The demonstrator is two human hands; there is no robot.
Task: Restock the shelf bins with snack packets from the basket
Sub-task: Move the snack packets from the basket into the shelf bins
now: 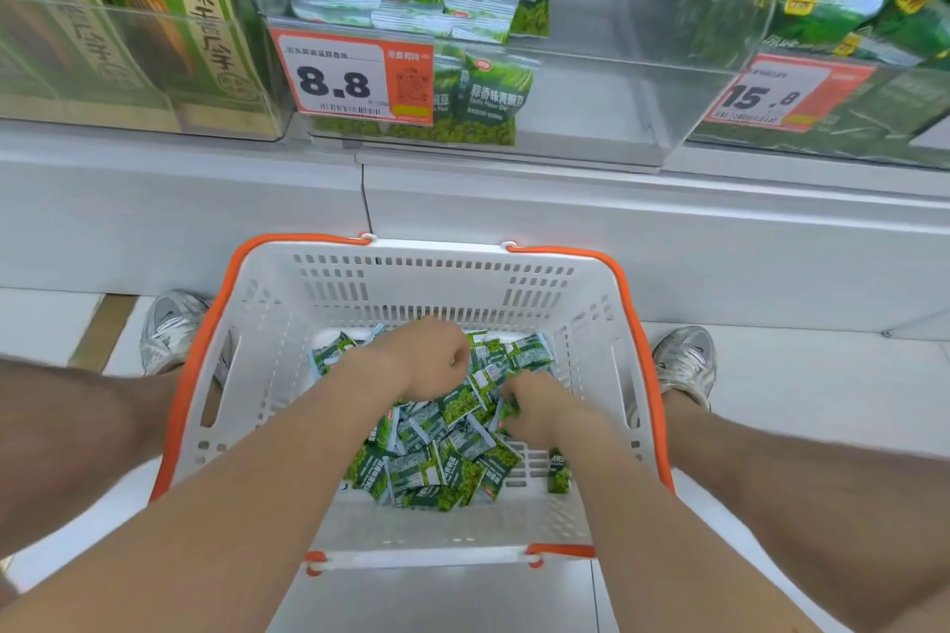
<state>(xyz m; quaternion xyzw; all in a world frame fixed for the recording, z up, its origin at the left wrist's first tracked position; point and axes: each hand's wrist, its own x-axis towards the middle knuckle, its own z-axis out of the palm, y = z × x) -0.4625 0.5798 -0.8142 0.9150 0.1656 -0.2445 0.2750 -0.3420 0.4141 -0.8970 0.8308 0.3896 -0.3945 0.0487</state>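
The left hand (426, 360) curls knuckles-up over the snack packets (437, 458) heaped in the white basket (437, 252); I cannot tell whether it holds any. The right hand (537, 409) grips packets at the heap's right side. Beyond, the clear shelf bin (617, 108), with a price tag (354, 77) reading 8.8, holds stacked packs (421, 0) at its left.

Reaching down into the basket (288, 303) with both bare arms. Curling the left hand (429, 361) like a fist, nearer the basket's far wall. Digging down with the right hand (537, 409), fingers bent, nearer the basket's right wall.
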